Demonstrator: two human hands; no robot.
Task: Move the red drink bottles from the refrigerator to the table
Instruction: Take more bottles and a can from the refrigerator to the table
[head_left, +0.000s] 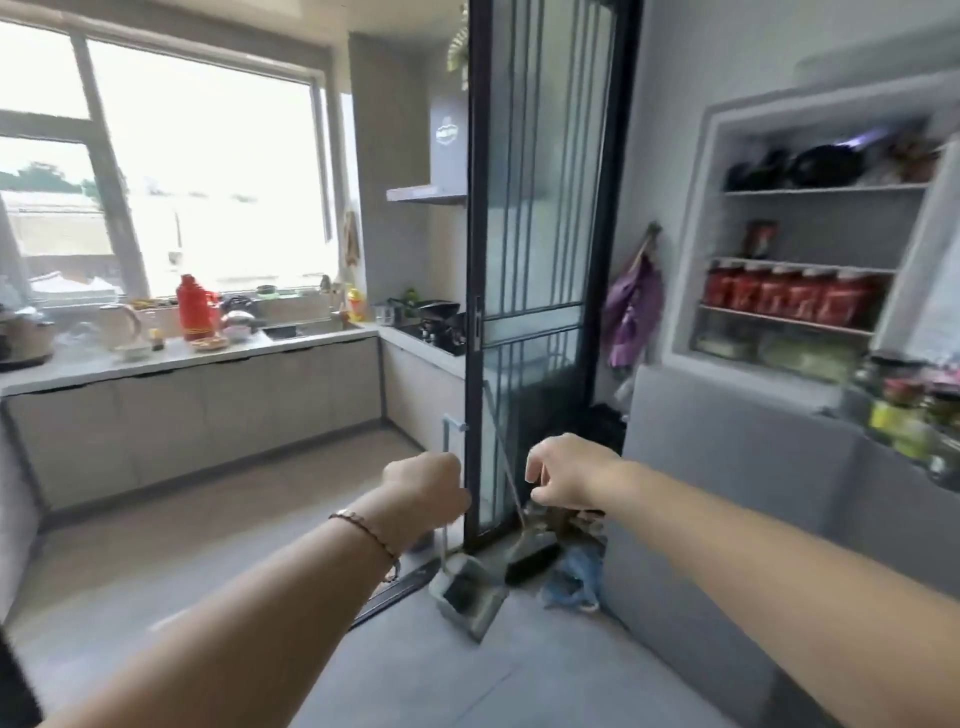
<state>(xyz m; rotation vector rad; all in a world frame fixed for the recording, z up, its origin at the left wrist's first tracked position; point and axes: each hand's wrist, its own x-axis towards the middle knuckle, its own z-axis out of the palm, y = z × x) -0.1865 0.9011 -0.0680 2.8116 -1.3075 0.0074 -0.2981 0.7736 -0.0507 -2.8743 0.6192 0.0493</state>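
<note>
Fridge open, row of red drink bottles (787, 297) sitting on its middle shelf

Red caps, red labels, but the writing is too blurry to read. The refrigerator (693, 234) is off to the right. Right hand (569, 475) has its fingers hanging loose, holding nothing. Left hand (423, 491) only shows its back, so I can't tell about its fingers. Dustpan (467, 597) and broom (530, 556) lean by the black-framed sliding door (475, 260) past the hands.

Two empty hands (423, 486) (566, 470) before open refrigerator (691, 291), red drink bottles (787, 296) shelved.
</note>
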